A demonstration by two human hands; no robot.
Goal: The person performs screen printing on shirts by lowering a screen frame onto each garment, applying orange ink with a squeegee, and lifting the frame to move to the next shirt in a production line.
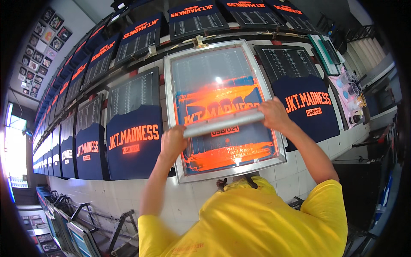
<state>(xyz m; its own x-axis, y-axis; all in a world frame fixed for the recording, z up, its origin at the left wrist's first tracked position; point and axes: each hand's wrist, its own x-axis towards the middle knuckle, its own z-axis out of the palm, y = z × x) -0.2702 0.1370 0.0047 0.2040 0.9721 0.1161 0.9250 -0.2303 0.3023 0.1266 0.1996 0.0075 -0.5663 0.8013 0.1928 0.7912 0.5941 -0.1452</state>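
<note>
Both my hands grip a long pale squeegee [227,123] that lies across a metal-framed printing screen [169,94]. My left hand [172,140] is closed round its left end, my right hand [275,114] round its right end, a little farther from me. Bright orange ink [231,155] forms a thick streaked band near the screen's near edge, and another smeared patch lies beyond the squeegee. Orange lettering shows through the mesh, partly covered by the squeegee. Under the screen, dark blue cloth shows through.
A navy shirt [307,118] with orange print lies on a dark board right of the screen. Another printed navy shirt [132,155] is at the left, with several more along the curving row. A far row of boards [197,26] runs behind. Cups [352,89] stand on a side table.
</note>
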